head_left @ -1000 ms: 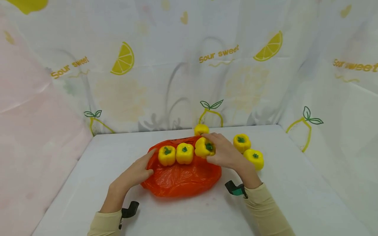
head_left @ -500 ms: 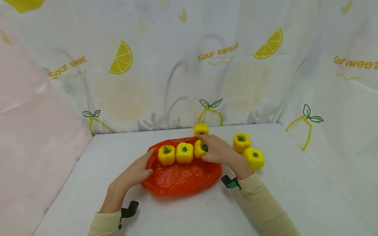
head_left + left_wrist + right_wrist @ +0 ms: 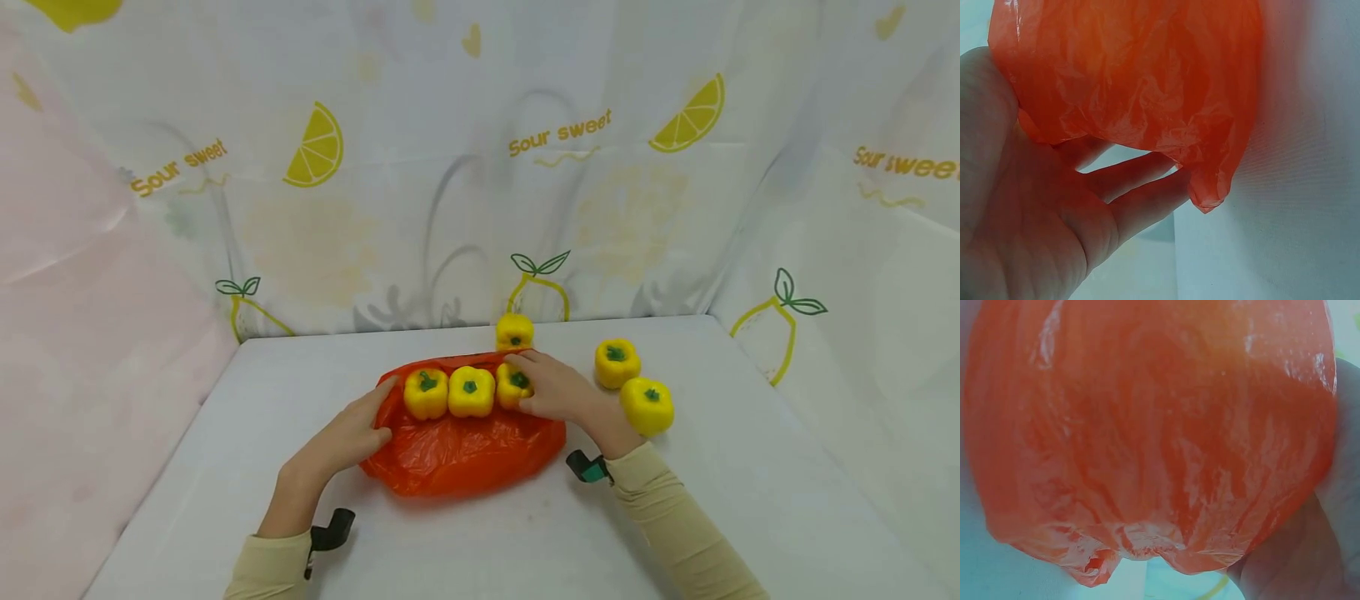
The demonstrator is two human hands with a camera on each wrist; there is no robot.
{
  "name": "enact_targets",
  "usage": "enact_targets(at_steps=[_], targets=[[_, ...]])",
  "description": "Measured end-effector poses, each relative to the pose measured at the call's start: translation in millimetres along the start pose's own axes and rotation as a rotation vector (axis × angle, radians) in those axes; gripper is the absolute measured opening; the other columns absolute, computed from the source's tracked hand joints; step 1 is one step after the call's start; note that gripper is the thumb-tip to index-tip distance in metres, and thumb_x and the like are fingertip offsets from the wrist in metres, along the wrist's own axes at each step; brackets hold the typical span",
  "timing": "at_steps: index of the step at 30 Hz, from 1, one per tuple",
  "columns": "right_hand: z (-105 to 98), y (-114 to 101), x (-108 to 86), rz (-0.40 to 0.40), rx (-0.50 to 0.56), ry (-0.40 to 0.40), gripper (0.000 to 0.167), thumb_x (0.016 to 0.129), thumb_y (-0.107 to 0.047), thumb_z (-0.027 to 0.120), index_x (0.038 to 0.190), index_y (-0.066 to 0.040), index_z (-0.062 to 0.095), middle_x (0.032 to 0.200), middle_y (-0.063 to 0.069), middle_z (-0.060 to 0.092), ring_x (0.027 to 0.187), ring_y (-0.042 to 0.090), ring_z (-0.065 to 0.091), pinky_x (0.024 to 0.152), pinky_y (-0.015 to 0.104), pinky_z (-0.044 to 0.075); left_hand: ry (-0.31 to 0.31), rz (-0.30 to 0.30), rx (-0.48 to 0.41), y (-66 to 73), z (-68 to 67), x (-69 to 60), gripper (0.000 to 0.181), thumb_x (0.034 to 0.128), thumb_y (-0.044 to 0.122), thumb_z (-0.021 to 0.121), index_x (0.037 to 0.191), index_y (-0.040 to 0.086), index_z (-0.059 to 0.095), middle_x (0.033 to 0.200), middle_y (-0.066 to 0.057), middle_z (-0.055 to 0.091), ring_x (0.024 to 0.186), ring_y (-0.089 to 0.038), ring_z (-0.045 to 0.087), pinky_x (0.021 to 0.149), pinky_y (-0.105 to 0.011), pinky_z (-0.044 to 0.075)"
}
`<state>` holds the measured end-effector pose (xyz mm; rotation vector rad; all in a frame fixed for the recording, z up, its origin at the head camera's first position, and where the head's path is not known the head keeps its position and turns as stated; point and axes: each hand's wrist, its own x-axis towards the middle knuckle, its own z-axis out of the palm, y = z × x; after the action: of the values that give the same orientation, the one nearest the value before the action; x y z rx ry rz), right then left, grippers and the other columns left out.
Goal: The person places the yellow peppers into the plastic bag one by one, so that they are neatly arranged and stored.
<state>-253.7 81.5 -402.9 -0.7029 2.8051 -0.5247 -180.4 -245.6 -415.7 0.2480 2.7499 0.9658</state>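
A red plastic bag [image 3: 465, 458] bulges in the middle of the table. Three yellow bell peppers line up at it: a left one [image 3: 426, 394], a middle one [image 3: 471, 392] and a right one [image 3: 514, 386]. Whether they lie on the bag or in its mouth, I cannot tell. My right hand [image 3: 555, 387] holds the right pepper between fingers and thumb, partly covering it. My left hand [image 3: 345, 433] touches the bag's left side, thumb and fingers spread apart. In the left wrist view its fingers [image 3: 1141, 181] reach out fairly straight behind the red plastic.
Another yellow pepper [image 3: 514, 332] stands behind the bag, near the table's back edge. To the right, beyond my right wrist, two more sit close together, a farther pepper [image 3: 617, 364] and a nearer pepper [image 3: 647, 406]. A printed cloth [image 3: 420, 167] closes off the back and sides.
My right hand has shifted a little left with its pepper, which now sits nearer the middle one and slightly lower. The left hand has stayed against the bag.
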Motion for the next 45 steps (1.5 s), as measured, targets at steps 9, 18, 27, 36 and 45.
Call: enact_targets(at_steps=[9, 18, 27, 36, 45], targets=[[0, -3, -0.7, -0.039, 0.001, 0.017, 0.063, 0.089, -0.025, 0.066, 0.149, -0.022, 0.045, 0.157, 0.006, 0.039, 0.139, 0.028, 0.044, 0.114, 0.05, 0.041, 0.004, -0.001, -0.005, -0.5, -1.4, -2.8, 0.078, 0.0897, 0.009, 0.052, 0.16, 0.011, 0.017, 0.163, -0.016, 0.028, 0.149, -0.04, 0.029, 0.117, -0.062, 0.031], [-8, -7, -3.0, -0.075, 0.012, 0.041, 0.057, 0.09, -0.023, 0.066, 0.144, -0.021, 0.051, 0.153, 0.008, 0.044, 0.136, 0.029, 0.046, 0.113, 0.051, 0.043, -0.001, -0.013, -0.001, -1.3, -1.3, -2.7, 0.077, 0.0911, 0.01, 0.053, 0.16, 0.012, 0.017, 0.163, -0.016, 0.028, 0.148, -0.04, 0.029, 0.116, -0.063, 0.032], [-26, 2, 6.8, -0.172, -0.012, 0.182, 0.049, 0.092, -0.021, 0.062, 0.14, -0.015, 0.056, 0.145, 0.011, 0.053, 0.13, 0.032, 0.052, 0.109, 0.052, 0.045, 0.003, -0.017, -0.004, 1.4, -1.5, -2.0, 0.077, 0.0908, 0.01, 0.054, 0.159, 0.012, 0.019, 0.162, -0.015, 0.029, 0.148, -0.039, 0.031, 0.116, -0.062, 0.033], [-45, 21, 28.9, -0.151, -0.033, 0.199, 0.044, 0.093, -0.018, 0.055, 0.136, -0.012, 0.059, 0.142, 0.011, 0.056, 0.122, 0.032, 0.058, 0.103, 0.051, 0.05, 0.001, -0.007, -0.009, 3.7, 0.0, 1.3, 0.077, 0.0904, 0.01, 0.053, 0.159, 0.013, 0.02, 0.163, -0.014, 0.029, 0.149, -0.038, 0.03, 0.116, -0.062, 0.033], [-46, 30, 54.6, -0.097, -0.008, 0.09, 0.051, 0.095, -0.009, 0.047, 0.145, -0.017, 0.051, 0.152, 0.011, 0.047, 0.14, 0.032, 0.044, 0.117, 0.053, 0.037, 0.008, -0.008, -0.006, 0.8, 1.6, 0.9, 0.076, 0.0912, 0.01, 0.054, 0.159, 0.013, 0.02, 0.163, -0.012, 0.029, 0.149, -0.037, 0.03, 0.117, -0.061, 0.032]])
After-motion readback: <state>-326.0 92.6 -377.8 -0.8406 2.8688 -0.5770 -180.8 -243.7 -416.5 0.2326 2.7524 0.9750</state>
